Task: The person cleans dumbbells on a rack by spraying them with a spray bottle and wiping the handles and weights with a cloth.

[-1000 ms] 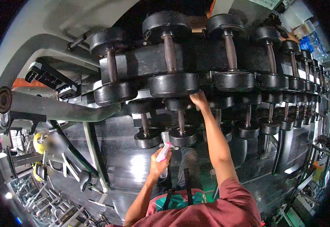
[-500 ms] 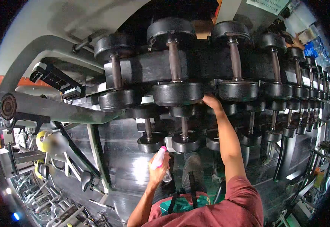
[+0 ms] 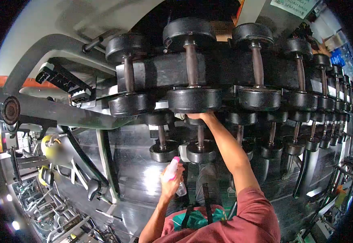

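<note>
My left hand (image 3: 170,185) is wrapped round a clear spray bottle (image 3: 181,189) with a white and pink spray head (image 3: 171,172), held low in front of the rack. My right hand (image 3: 203,116) reaches under the front head of a large black dumbbell (image 3: 194,100) on the upper tier. Its fingers are mostly hidden there, so whether they hold anything does not show. Just below it, a smaller dumbbell (image 3: 200,152) lies on the lower tier.
Upper-tier dumbbells (image 3: 259,99) and lower-tier dumbbells (image 3: 271,150) run off to the right. A thick grey machine frame (image 3: 71,117) stands close on the left. Further gym machines (image 3: 59,218) fill the lower left. A paper sign (image 3: 294,7) hangs at the top.
My right hand has moved left, from the right edge of the large dumbbell's front head to beneath it. My left hand still holds the spray bottle in nearly the same place.
</note>
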`<state>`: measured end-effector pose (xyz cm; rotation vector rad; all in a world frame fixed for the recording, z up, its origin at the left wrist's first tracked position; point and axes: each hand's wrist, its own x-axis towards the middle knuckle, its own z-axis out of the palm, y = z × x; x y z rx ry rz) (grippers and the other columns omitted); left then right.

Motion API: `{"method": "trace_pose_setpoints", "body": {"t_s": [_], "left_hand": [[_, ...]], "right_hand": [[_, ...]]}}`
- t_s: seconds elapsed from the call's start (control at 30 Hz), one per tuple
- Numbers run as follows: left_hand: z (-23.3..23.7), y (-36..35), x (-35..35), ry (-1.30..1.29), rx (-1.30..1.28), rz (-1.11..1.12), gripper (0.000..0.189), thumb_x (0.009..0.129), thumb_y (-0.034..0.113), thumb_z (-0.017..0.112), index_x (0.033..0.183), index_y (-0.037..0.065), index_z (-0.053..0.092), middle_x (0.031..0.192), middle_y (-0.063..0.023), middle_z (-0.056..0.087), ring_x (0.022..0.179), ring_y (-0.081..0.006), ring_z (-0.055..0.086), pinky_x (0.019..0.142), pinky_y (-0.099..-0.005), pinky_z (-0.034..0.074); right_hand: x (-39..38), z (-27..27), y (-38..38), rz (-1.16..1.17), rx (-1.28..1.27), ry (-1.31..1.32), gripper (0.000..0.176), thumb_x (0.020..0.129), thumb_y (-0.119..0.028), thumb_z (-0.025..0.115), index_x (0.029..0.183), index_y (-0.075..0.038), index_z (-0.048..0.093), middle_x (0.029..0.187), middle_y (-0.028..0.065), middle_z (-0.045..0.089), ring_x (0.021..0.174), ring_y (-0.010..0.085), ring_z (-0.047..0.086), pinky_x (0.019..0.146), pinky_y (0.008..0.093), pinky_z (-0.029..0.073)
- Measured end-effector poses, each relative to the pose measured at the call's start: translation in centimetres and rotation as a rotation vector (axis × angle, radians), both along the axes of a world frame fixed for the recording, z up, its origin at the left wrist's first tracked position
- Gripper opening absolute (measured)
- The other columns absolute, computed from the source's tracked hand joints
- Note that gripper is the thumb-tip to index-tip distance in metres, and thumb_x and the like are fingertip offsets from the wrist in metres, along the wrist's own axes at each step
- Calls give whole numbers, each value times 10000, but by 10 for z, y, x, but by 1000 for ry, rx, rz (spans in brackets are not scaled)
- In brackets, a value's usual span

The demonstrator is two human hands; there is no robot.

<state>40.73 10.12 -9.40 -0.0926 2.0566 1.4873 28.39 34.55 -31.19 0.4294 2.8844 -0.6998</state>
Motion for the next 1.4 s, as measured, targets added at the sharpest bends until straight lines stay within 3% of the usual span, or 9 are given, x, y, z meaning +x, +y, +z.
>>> {"method": "trace_pose_setpoints", "body": {"t_s": [0.2,0.43,0.5,0.63,0.73,1.1,1.2,1.27,1.4], "left_hand": [[-4,-3,2,-13,23,-50,146,836,60,606,963,-12,602,748,-49,620,520,-77,537,459,-225,434],[-1,10,7,-26,74,-15,126,835,65,612,944,3,600,741,-42,613,515,-73,527,454,-221,427],[-2,12,10,-21,63,-26,120,836,67,612,936,2,600,742,-41,612,515,-74,528,449,-223,425],[-5,11,16,22,66,-32,114,838,71,612,925,-1,599,743,-42,609,515,-78,532,441,-224,420],[0,9,23,61,85,2,124,839,78,612,931,-5,599,745,-45,610,514,-81,535,439,-225,419],[-8,-18,44,27,58,36,175,841,86,623,981,-17,601,770,-64,624,513,-87,540,451,-225,437],[-4,-21,47,32,20,61,185,845,85,620,995,-21,600,777,-66,626,516,-88,542,452,-224,440],[-5,-23,47,180,-17,8,186,844,77,618,999,-25,598,773,-62,623,515,-85,538,452,-219,442],[-8,-33,53,-7,21,112,176,845,87,619,983,-21,601,749,-56,616,515,-86,536,455,-228,443]], "right_hand": [[83,105,17,-56,-249,149,365,758,-36,518,1105,-117,598,1139,138,585,1085,343,529,889,432,447],[185,43,-24,-364,-343,272,347,747,-40,536,1083,-85,610,1088,163,612,970,356,594,814,437,487],[192,18,-26,-671,-571,-144,336,772,-111,530,1097,-60,597,1042,198,623,977,364,596,817,417,480],[156,-70,-35,-1290,-1687,281,240,872,-275,505,995,-88,593,772,55,607,673,189,589,529,345,475],[111,-45,-30,-1740,-1810,250,226,906,-313,466,919,-103,546,723,40,561,619,170,558,501,302,462],[124,20,-78,-1429,-2259,902,122,888,-184,502,937,-97,574,861,23,620,769,209,597,716,353,491],[140,54,-95,-1391,-2291,624,132,881,-174,510,970,-96,569,932,13,619,821,201,594,719,345,486],[147,32,-103,-1401,-2287,21,141,888,-169,504,957,-71,578,942,55,634,880,212,610,756,379,506],[125,-34,-108,-1099,-2321,-64,128,880,-156,490,879,-81,593,833,74,649,769,247,632,756,402,514]]}}
